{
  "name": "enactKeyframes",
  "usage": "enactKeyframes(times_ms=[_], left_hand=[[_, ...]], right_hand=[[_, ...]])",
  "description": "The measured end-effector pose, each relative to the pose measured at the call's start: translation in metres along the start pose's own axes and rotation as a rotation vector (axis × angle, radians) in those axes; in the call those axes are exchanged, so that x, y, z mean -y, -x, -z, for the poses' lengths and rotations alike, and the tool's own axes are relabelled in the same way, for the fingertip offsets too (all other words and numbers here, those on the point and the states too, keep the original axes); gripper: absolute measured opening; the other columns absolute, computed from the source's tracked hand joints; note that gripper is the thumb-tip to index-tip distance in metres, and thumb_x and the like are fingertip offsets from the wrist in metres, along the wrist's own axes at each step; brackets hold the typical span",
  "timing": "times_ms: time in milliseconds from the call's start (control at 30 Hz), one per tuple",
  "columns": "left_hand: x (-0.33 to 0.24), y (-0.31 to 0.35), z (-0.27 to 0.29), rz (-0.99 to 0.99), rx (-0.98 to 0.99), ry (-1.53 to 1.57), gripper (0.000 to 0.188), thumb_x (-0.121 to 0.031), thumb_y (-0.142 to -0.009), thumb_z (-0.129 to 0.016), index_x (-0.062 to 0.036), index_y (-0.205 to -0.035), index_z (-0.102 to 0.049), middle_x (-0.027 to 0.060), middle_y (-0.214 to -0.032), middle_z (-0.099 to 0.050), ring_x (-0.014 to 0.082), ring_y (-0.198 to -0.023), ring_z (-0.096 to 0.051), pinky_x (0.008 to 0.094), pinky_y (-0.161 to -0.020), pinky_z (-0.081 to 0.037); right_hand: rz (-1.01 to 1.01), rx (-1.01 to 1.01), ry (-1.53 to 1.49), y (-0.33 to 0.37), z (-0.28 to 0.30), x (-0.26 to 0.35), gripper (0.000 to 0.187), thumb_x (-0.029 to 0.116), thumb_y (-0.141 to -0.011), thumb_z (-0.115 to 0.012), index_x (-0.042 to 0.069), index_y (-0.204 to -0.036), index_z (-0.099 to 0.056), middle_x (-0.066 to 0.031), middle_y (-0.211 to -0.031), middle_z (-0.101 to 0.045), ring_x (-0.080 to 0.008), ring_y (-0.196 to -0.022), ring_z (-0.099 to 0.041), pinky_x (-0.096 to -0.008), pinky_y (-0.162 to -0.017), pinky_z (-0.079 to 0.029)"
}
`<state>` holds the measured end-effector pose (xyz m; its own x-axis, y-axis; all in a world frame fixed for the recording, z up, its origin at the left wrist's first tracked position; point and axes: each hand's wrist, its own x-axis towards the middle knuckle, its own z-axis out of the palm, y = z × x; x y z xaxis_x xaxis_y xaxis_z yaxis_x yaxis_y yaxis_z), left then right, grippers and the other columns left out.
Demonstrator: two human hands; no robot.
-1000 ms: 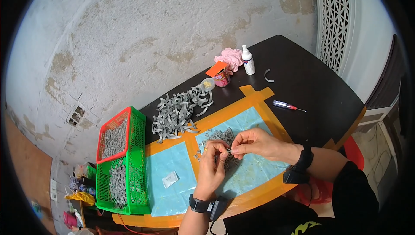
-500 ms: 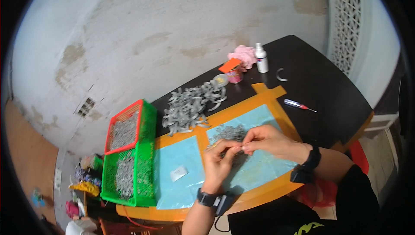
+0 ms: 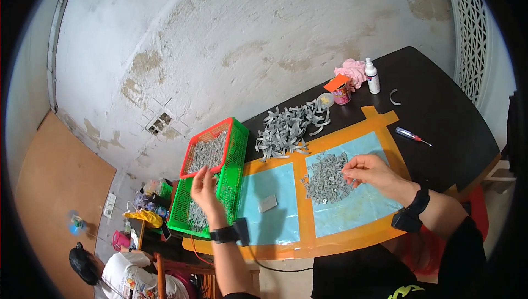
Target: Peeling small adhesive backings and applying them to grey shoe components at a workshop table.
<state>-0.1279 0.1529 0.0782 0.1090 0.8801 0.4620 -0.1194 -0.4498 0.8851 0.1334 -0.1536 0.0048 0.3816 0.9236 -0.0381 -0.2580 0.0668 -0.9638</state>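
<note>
My left hand [image 3: 202,189] hangs over the green basket [image 3: 234,150], fingers spread and empty, just below the red tray [image 3: 212,138] that rests in the basket's far end. Both hold small grey pieces. My right hand [image 3: 369,169] rests at the right edge of a heap of small grey pieces [image 3: 326,178] on the right light-blue mat [image 3: 363,205], fingertips pinched at the heap; whether a piece is between them I cannot tell. A small grey block [image 3: 268,204] lies on the left blue mat [image 3: 269,222].
A pile of grey strips [image 3: 289,125] lies behind the mats on the black table [image 3: 445,117]. Further back stand a white bottle [image 3: 373,76], a small jar [image 3: 342,94], a pink cloth [image 3: 352,70] and an orange card [image 3: 335,83]. A screwdriver [image 3: 412,136] lies right. Clutter sits on the floor at left.
My hands were together over the grey heap. Now the left hand has swung left over the green basket and opened, while the right hand stays at the heap. The view shifted.
</note>
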Motion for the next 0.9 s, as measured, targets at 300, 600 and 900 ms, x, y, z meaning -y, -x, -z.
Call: enactKeyframes(times_ms=[300, 600, 900], left_hand=[[0.054, 0.025, -0.075, -0.159, 0.641, -0.528, 0.026, -0.009, -0.072, -0.075, -0.0075, -0.098, -0.07, 0.0124, -0.094, -0.065, 0.0238, -0.085, -0.064, 0.035, -0.076, -0.051], [0.07, 0.065, -0.169, -0.342, 0.786, -0.974, 0.026, -0.028, -0.075, -0.073, -0.0098, -0.093, -0.072, 0.0138, -0.081, -0.069, 0.0301, -0.076, -0.067, 0.0376, -0.068, -0.052], [-0.005, 0.094, -0.154, 0.427, 0.783, 0.106, 0.02, -0.018, -0.092, -0.061, -0.0029, -0.103, -0.067, 0.0023, -0.086, -0.067, 0.0092, -0.077, -0.064, 0.0217, -0.066, -0.05]], right_hand=[[0.069, 0.031, -0.025, 0.001, 0.001, -0.005, 0.016, 0.014, -0.09, -0.061, 0.0, -0.098, -0.061, -0.0057, -0.088, -0.063, -0.0109, -0.078, -0.06, -0.0253, -0.069, -0.05], [0.106, 0.014, -0.019, -0.004, 0.005, -0.013, 0.015, 0.011, -0.089, -0.06, -0.001, -0.097, -0.061, -0.0052, -0.085, -0.064, -0.0109, -0.074, -0.061, -0.0244, -0.064, -0.05], [0.325, -0.095, 0.009, -0.002, 0.0, -0.005, 0.016, 0.012, -0.088, -0.064, -0.002, -0.096, -0.061, -0.0041, -0.081, -0.063, -0.0098, -0.071, -0.059, -0.0239, -0.062, -0.05]])
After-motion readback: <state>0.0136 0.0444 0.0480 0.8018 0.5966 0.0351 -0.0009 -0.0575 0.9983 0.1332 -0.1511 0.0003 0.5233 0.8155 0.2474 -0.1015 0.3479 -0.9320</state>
